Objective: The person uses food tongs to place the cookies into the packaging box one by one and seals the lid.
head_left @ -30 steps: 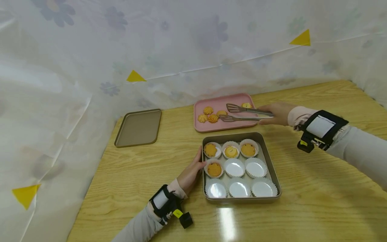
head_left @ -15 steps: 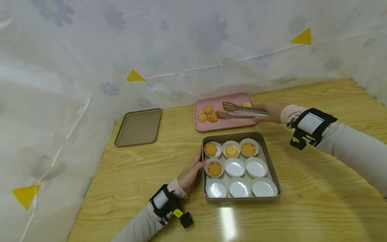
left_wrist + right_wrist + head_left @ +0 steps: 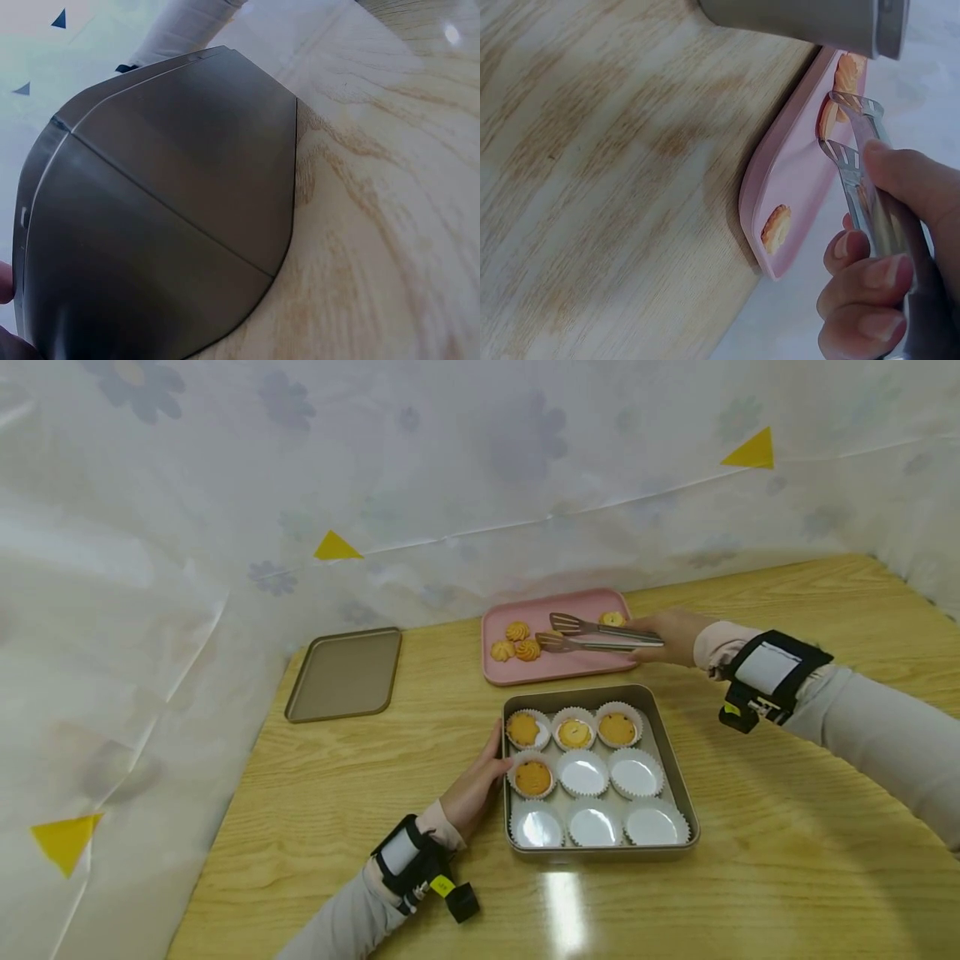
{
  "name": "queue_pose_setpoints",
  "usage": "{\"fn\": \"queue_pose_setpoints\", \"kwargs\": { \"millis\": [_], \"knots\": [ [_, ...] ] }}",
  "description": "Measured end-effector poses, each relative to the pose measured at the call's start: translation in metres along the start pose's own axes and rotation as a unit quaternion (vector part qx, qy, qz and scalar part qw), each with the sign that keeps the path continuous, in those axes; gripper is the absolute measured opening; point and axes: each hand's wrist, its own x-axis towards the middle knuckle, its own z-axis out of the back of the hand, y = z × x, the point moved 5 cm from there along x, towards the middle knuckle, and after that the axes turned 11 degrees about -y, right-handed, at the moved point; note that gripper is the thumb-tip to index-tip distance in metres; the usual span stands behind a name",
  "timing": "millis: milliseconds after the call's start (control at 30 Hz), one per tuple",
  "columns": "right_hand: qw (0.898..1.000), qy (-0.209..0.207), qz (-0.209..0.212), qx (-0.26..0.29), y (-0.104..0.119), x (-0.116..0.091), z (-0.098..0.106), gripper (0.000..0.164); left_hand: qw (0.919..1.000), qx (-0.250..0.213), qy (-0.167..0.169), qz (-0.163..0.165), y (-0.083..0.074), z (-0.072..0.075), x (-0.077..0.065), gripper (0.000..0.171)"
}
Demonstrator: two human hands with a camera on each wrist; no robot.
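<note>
My right hand (image 3: 667,637) grips slotted metal serving tongs (image 3: 600,646) over the pink tray (image 3: 558,672). The open tong heads straddle a cookie (image 3: 829,118), partly hidden in the head view. Several swirled cookies (image 3: 527,649) lie at the tray's left end, and another cookie (image 3: 612,619) is near its right end. In front of the tray stands a square metal tin (image 3: 675,756) of white paper cups (image 3: 581,774). Cookies fill the back row and the left cup of the middle row. My left hand (image 3: 474,789) holds the tin's left side, thumb at the rim.
A flat brown tray or lid (image 3: 345,677) lies at the far left of the wooden table (image 3: 360,802). A pale plastic sheet (image 3: 465,468) with flowers hangs behind and to the left, with yellow triangles on it.
My right hand and the tongs have shifted left over the pink tray, bringing the tong heads around a cookie. My left hand and the tin have stayed put.
</note>
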Motion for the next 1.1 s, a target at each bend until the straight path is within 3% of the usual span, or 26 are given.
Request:
{"fn": "queue_pose_setpoints", "kwargs": {
  "millis": [367,800,1100],
  "knots": [
    [1.0,-0.006,0.005,0.001,-0.004,-0.006,-0.002,0.051,0.9977,-0.057,-0.021,0.03,0.001,-0.006,0.006,0.075],
    [0.999,-0.026,-0.013,0.034,-0.004,-0.024,0.014,0.051,0.9999,-0.008,-0.005,0.011,0.002,-0.002,0.003,0.072],
    [0.999,-0.028,-0.013,0.031,-0.002,-0.044,0.021,0.054,1.0,-0.005,-0.001,0.008,0.002,-0.001,0.001,0.071]
  ]
}}
